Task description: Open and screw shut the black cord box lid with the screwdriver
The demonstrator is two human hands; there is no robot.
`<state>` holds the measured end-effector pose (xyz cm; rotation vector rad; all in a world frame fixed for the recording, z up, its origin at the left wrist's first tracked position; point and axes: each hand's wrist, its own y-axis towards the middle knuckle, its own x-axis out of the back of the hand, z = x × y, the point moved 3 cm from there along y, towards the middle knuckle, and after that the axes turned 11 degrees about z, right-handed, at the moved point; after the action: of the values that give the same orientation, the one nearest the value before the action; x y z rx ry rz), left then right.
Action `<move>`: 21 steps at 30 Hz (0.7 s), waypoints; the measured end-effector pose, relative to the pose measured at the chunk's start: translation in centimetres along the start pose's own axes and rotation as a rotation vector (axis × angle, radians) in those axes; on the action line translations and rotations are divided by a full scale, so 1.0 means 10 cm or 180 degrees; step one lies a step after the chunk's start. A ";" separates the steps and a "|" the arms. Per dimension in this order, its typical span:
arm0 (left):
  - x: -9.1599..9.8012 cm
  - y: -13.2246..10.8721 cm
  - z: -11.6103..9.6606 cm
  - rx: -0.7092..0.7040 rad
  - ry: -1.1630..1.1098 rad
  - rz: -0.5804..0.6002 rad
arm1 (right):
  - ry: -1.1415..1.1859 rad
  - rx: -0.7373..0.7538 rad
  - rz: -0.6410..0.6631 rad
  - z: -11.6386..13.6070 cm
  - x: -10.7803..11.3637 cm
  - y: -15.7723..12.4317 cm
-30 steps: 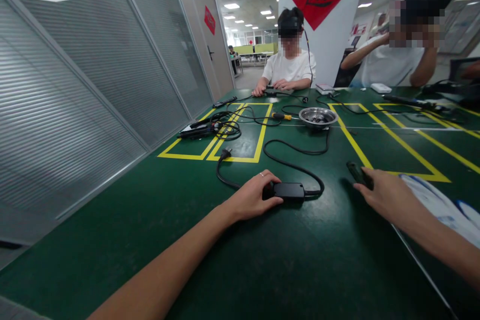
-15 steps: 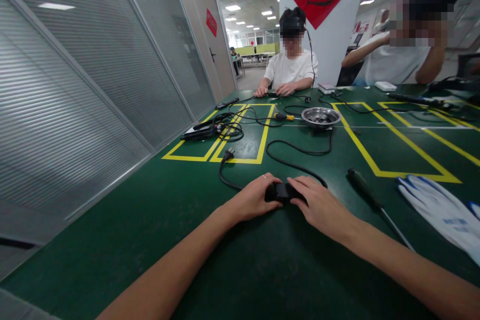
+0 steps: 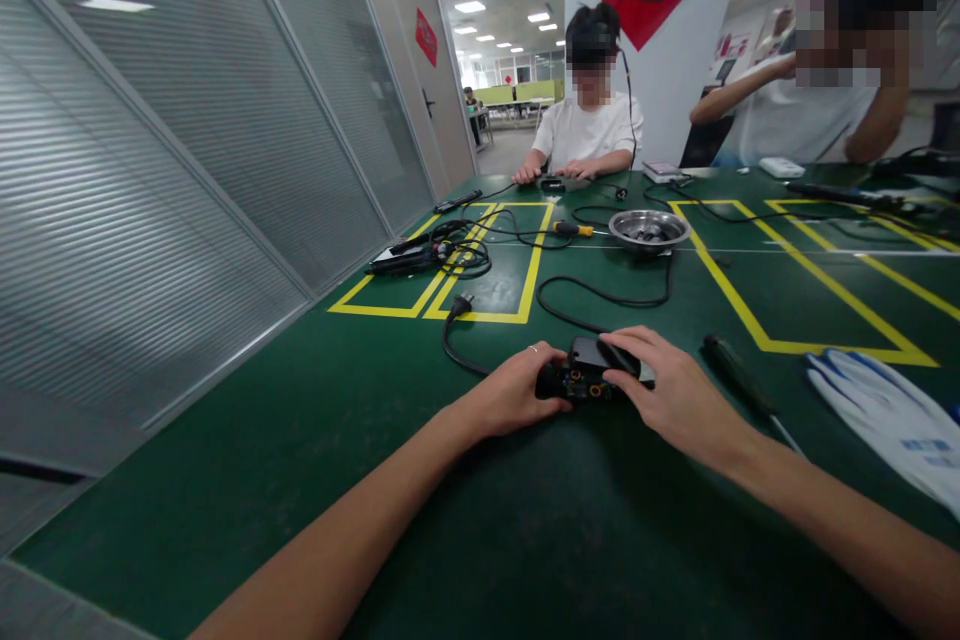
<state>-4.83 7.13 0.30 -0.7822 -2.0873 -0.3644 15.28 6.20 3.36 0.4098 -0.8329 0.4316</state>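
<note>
A black power adapter [image 3: 589,375] lies on the green table [image 3: 570,520] in front of me, its top cover raised so that small parts inside show. My left hand [image 3: 517,390] grips the adapter's left end, fingers curled. My right hand [image 3: 664,390] holds the lifted cover from the right. A black cable [image 3: 600,295] runs from the adapter toward a plug [image 3: 459,305].
A black-handled screwdriver [image 3: 739,380] lies right of my hands, beside white gloves [image 3: 885,415]. Farther off are a steel bowl [image 3: 649,230], a yellow-handled tool [image 3: 570,229], tangled cables [image 3: 450,255] and yellow floor-tape boxes. Two people sit across the table. A glass partition runs along the left.
My right hand left the screwdriver, came over to the adapter and lifted its cover. My left hand stayed on the adapter's left end.
</note>
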 end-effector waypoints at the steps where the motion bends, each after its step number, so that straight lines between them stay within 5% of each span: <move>1: 0.00 -0.01 -0.01 -0.0014 0.0003 0.0013 | -0.0004 -0.0044 -0.0019 -0.02 0.04 -0.02; 8: 0.01 -0.04 -0.21 -0.0129 0.0020 -0.0295 | 0.0455 -0.0742 0.0054 -0.19 0.18 -0.31; 12: -0.08 -0.05 -0.39 -0.0470 -0.0202 -0.0297 | 0.1001 -0.0602 0.0103 -0.09 0.08 -0.43; 21: -0.10 -0.10 -0.58 -0.0324 -0.0471 -0.0900 | 0.3850 -0.0742 -0.0160 -0.09 -0.10 -0.41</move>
<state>-1.41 2.98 2.97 -0.5867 -2.3404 -0.5858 17.37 3.02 1.32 -0.0873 0.3064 0.4364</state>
